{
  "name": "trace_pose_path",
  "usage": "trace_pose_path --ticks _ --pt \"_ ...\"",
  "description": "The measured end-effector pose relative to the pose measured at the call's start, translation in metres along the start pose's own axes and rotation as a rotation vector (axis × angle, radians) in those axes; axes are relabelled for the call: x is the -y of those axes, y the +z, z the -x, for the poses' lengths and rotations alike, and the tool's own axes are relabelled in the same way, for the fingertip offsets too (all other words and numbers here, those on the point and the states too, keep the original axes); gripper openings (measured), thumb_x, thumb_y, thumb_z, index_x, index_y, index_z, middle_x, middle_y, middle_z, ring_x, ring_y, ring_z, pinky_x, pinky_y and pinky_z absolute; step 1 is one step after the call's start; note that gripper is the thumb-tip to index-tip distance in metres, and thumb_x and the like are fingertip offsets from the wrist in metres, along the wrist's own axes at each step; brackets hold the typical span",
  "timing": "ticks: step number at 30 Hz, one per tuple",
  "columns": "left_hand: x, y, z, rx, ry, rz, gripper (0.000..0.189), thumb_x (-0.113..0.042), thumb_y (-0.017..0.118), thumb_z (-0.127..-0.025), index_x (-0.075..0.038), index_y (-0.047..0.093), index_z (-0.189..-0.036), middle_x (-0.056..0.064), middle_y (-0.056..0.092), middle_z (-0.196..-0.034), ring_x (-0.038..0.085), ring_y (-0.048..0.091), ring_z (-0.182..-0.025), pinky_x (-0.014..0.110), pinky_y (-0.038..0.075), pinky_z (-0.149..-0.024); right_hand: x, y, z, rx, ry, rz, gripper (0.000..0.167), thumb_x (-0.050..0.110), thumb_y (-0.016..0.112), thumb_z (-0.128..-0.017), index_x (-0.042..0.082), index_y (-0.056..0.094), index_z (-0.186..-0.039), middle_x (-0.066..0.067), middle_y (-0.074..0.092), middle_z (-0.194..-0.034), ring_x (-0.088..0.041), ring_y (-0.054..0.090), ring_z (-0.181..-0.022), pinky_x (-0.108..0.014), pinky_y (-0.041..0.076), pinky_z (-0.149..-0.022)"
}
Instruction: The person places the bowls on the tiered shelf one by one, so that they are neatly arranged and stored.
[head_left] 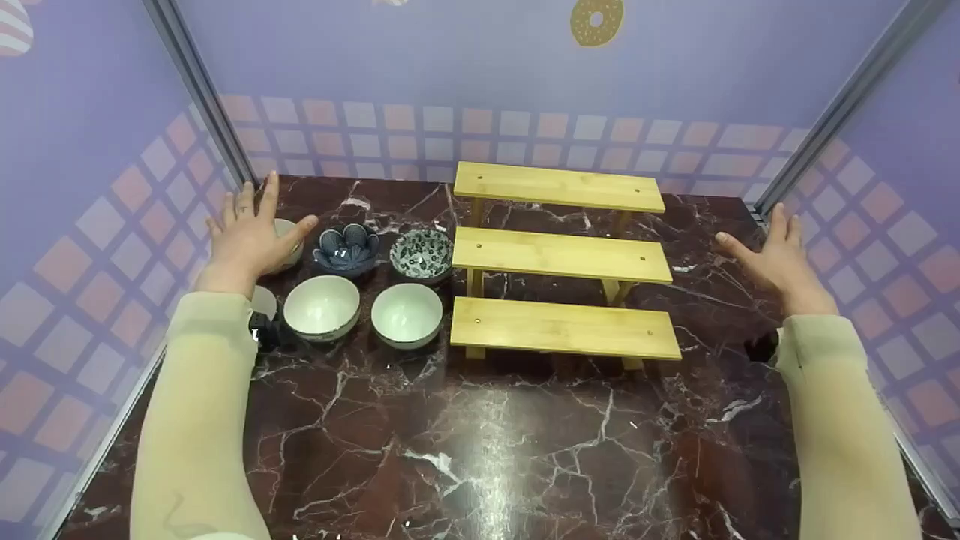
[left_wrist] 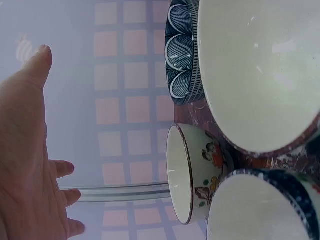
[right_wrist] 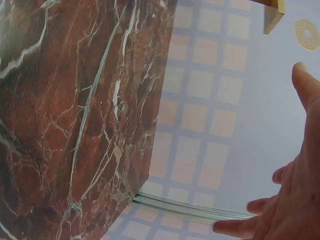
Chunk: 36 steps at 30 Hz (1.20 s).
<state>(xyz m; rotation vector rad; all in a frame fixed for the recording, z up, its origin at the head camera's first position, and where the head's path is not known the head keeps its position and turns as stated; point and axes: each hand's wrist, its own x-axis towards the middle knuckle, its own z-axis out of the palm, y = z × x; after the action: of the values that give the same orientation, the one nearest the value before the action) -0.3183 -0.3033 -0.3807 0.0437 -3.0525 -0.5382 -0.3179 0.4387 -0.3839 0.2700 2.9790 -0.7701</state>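
In the head view my left hand (head_left: 247,244) is held up with fingers spread above the left group of bowls, gripping nothing. It partly hides a small bowl (head_left: 291,247), which shows in the left wrist view with painted flowers. Beside that are a dark blue petal-shaped bowl (head_left: 346,251) and a speckled bowl (head_left: 421,256). In front stand a wide cream bowl (head_left: 322,306) and a pale bowl (head_left: 407,315); another bowl (head_left: 264,301) is mostly hidden by my left wrist. My right hand (head_left: 787,266), fingers extended, holds nothing over the table's right side.
A three-step wooden stand (head_left: 562,255) is right of the bowls, near the middle of the dark red marbled table (head_left: 525,442). Lilac panels (head_left: 510,67) with a tile pattern enclose the back and sides. Metal posts (head_left: 206,97) mark the back corners.
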Motion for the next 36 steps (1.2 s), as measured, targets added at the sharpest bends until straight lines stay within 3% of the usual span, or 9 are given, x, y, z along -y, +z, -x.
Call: trace_pose_path --ticks 9,13,15,18,20,22,24,27,36 --pt "0.022 -0.008 0.014 -0.020 -0.033 0.054 0.105 -0.087 0.026 -0.091 -0.026 -0.022 -0.162 0.040 0.004 -0.165 0.067 0.008 -0.148 0.085 0.015 -0.116 -0.003 0.010 0.012 0.028 -0.085 -0.128 0.106 0.071 0.036 -0.101 0.002 -0.017 -0.162 -0.040 -0.012 -0.163 -0.062 -0.006 -0.151 -0.083 0.004 -0.120" --pt "0.030 -0.011 0.022 -0.043 -0.051 0.065 0.104 -0.085 0.029 -0.093 -0.023 -0.016 -0.164 0.044 0.013 -0.161 0.069 0.018 -0.143 0.086 0.024 -0.110 -0.001 0.016 0.022 0.045 -0.110 -0.223 0.098 0.065 0.035 -0.104 -0.001 -0.005 -0.163 -0.040 0.007 -0.164 -0.061 0.013 -0.151 -0.077 0.016 -0.123" --pt "0.036 -0.013 0.027 -0.049 -0.061 0.070 0.104 -0.083 0.030 -0.094 -0.021 -0.014 -0.164 0.044 0.014 -0.160 0.070 0.020 -0.142 0.085 0.023 -0.111 0.000 0.020 0.027 0.062 -0.121 -0.263 0.092 0.062 0.034 -0.105 -0.001 0.000 -0.164 -0.042 0.016 -0.162 -0.059 0.028 -0.147 -0.071 0.034 -0.120" --pt "0.046 -0.014 0.035 -0.046 -0.084 0.086 0.103 -0.082 0.029 -0.095 -0.020 -0.012 -0.165 0.045 0.014 -0.160 0.070 0.021 -0.140 0.085 0.023 -0.112 0.001 0.026 0.035 0.081 -0.137 -0.329 0.086 0.059 0.034 -0.106 0.000 0.010 -0.164 -0.039 0.027 -0.160 -0.030 0.064 -0.125 -0.043 0.061 -0.100" --pt "0.054 -0.015 0.041 -0.053 -0.095 0.105 0.101 -0.080 0.031 -0.096 -0.018 -0.010 -0.165 0.043 0.013 -0.161 0.069 0.020 -0.142 0.084 0.022 -0.114 0.001 0.030 0.040 0.102 -0.135 -0.394 0.084 0.058 0.036 -0.106 0.001 0.015 -0.163 -0.033 0.035 -0.159 -0.005 0.069 -0.105 -0.027 0.065 -0.082" --pt "0.062 -0.014 0.046 -0.056 -0.111 0.133 0.101 -0.079 0.032 -0.097 -0.017 -0.008 -0.166 0.042 0.014 -0.162 0.067 0.019 -0.144 0.084 0.021 -0.114 0.001 0.035 0.045 0.126 -0.131 -0.464 0.082 0.058 0.038 -0.106 0.001 0.021 -0.162 -0.019 0.052 -0.149 0.010 0.065 -0.094 -0.020 0.064 -0.076" --pt "0.071 -0.013 0.052 -0.064 -0.124 0.164 0.100 -0.077 0.034 -0.098 -0.015 -0.006 -0.166 0.041 0.019 -0.161 0.066 0.020 -0.144 0.083 0.020 -0.115 0.000 0.039 0.050 0.161 -0.131 -0.544 0.078 0.056 0.040 -0.106 0.003 0.025 -0.161 0.002 0.062 -0.135 0.008 0.068 -0.094 -0.023 0.066 -0.077" --pt "0.084 -0.010 0.062 -0.074 -0.157 0.209 0.100 -0.076 0.035 -0.098 -0.014 -0.005 -0.166 0.041 0.027 -0.158 0.066 0.025 -0.143 0.083 0.022 -0.114 -0.002 0.046 0.056 0.206 -0.160 -0.610 0.069 0.052 0.042 -0.108 0.005 0.033 -0.157 0.028 0.062 -0.115 0.001 0.071 -0.098 -0.024 0.066 -0.080" --pt "0.116 0.006 0.092 -0.100 -0.275 0.345 0.096 -0.069 0.038 -0.102 -0.011 -0.003 -0.166 0.038 0.037 -0.155 0.065 0.034 -0.138 0.077 0.029 -0.116 -0.006 0.070 0.073 0.301 -0.158 -0.692 0.057 0.048 0.045 -0.108 0.014 0.042 -0.153 0.015 0.068 -0.121 -0.006 0.073 -0.102 -0.028 0.066 -0.085"
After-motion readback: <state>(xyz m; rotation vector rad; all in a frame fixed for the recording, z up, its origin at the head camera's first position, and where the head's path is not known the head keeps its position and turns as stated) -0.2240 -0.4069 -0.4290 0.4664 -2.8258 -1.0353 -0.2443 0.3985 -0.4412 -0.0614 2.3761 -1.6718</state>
